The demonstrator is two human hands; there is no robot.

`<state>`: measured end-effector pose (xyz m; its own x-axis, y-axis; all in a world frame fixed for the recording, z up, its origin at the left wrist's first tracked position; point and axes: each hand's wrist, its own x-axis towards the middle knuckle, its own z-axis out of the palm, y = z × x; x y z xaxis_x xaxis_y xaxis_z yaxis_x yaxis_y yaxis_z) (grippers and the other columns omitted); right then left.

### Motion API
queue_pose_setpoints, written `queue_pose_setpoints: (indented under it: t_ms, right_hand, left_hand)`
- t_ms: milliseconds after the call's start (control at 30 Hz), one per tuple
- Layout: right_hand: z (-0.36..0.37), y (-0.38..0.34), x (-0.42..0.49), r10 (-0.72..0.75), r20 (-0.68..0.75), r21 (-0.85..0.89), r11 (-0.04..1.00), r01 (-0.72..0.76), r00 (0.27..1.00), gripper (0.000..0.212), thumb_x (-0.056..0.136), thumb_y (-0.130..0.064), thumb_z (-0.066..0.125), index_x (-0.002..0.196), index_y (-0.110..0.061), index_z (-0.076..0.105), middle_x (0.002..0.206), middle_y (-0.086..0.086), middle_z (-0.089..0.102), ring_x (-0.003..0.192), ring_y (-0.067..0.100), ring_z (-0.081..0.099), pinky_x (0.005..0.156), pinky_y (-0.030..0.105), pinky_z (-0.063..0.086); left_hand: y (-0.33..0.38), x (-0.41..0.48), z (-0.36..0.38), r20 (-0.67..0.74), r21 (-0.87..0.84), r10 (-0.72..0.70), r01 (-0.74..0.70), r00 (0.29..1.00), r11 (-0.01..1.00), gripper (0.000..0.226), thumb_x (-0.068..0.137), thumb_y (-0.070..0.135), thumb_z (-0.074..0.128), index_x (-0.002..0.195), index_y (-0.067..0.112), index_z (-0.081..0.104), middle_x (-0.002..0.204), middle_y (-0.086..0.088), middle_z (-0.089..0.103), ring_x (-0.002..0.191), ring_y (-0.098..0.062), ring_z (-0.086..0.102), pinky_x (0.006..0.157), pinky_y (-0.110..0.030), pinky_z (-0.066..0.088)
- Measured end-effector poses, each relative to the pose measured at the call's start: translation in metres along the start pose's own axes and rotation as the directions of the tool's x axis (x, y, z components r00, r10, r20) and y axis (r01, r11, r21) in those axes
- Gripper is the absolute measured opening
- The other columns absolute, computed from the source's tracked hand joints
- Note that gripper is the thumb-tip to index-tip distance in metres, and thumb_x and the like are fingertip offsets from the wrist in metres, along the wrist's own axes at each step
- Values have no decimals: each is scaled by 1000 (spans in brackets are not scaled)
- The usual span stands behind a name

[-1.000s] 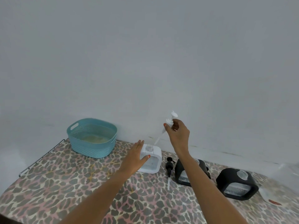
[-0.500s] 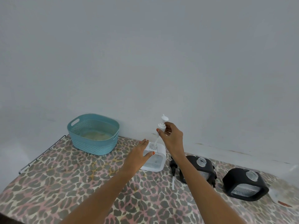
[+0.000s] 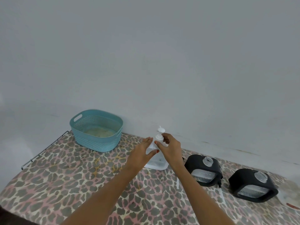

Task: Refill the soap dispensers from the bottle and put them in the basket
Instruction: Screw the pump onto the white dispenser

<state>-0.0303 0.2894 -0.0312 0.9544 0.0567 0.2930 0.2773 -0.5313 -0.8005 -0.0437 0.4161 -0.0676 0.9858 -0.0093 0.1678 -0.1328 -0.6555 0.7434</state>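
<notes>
A white square soap dispenser stands on the leopard-print table near the wall. Its white pump head sits in the dispenser's neck, and my right hand pinches the pump's collar. My left hand rests against the dispenser's left side with straight fingers. Two black dispensers stand to the right with open clear necks and no pumps. The teal basket stands at the back left with no dispenser in it. The refill bottle is out of view.
A thin tube of a loose pump lies on the table by my right forearm, another tube between the black dispensers. A wire rail runs along the table's left edge. The grey wall is right behind everything.
My right hand lowered the white pump from above into the dispenser's neck. My left hand stayed on the dispenser's side. The view shifted slightly left.
</notes>
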Motion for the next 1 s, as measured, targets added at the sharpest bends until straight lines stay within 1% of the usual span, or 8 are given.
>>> queue_pose_setpoints:
  t_ms: [233, 367, 433, 533, 667, 800, 933, 1000]
  right_hand:
    - [10, 9, -4, 46, -43, -10, 999, -47, 998, 34, 77, -22, 73, 104, -10, 57, 98, -1, 63, 88, 9, 54, 75, 19, 41]
    - [16, 10, -2, 67, -82, -28, 997, -69, 994, 39, 72, -28, 77, 94, -15, 48, 87, -6, 53, 85, 14, 52, 72, 24, 43]
    - [18, 10, -1, 74, -51, -24, 997, -75, 996, 48, 69, -30, 78, 102, -15, 48, 93, -5, 51, 91, 16, 52, 79, 29, 45]
    - [15, 10, 1, 93, 30, -9, 996, -93, 995, 65, 72, -30, 76, 126, -13, 43, 113, -3, 51, 106, 16, 49, 93, 34, 43]
    - [5, 6, 2, 115, 133, 70, 990, -125, 984, 57, 82, -17, 64, 134, -15, 40, 122, -4, 52, 106, 12, 48, 91, 25, 39]
    - [2, 1, -1, 92, 126, 86, 991, -103, 988, 36, 87, -9, 56, 122, -10, 55, 113, 11, 64, 104, 26, 57, 87, 35, 45]
    - [7, 6, -1, 102, 61, 98, 989, -107, 993, 34, 83, -14, 65, 116, -10, 56, 104, 0, 61, 96, 14, 54, 80, 20, 39]
    - [10, 8, 1, 126, 28, 114, 985, -129, 992, 36, 79, -17, 70, 112, -10, 55, 100, -4, 57, 97, 13, 54, 81, 19, 38]
  left_hand:
    - [-1, 0, 1, -17, 5, 18, -18, 1000, 1000, 57, 90, 38, 52, 140, 18, 34, 150, 2, 31, 138, -11, 29, 109, -27, 26]
    - [-2, 0, 1, -23, -11, 16, -16, 1000, 1000, 55, 90, 35, 53, 139, 18, 36, 149, 4, 32, 137, -11, 30, 110, -28, 27]
    - [-3, 0, 2, -34, -27, 15, -16, 999, 999, 52, 89, 36, 53, 137, 19, 40, 147, 5, 37, 134, -13, 38, 108, -33, 35]
    - [-3, 0, 2, -38, -21, 2, -2, 999, 1000, 51, 89, 36, 53, 136, 20, 42, 145, 6, 39, 131, -15, 42, 105, -36, 39]
    - [-2, 0, 2, -36, 9, -6, 6, 999, 1000, 55, 89, 41, 52, 139, 21, 38, 148, 6, 35, 134, -13, 37, 106, -32, 35]
    - [-4, 0, 2, -21, -10, 6, -6, 1000, 1000, 57, 88, 44, 52, 138, 21, 38, 145, 6, 41, 130, -12, 42, 104, -33, 40]
    - [-5, 0, 2, -26, 9, 7, -7, 1000, 1000, 58, 88, 43, 52, 139, 21, 36, 147, 6, 37, 133, -11, 38, 106, -30, 37]
    - [-4, 0, 2, -26, 28, 11, -10, 1000, 1000, 58, 89, 41, 51, 140, 20, 34, 149, 6, 32, 135, -11, 34, 106, -28, 32]
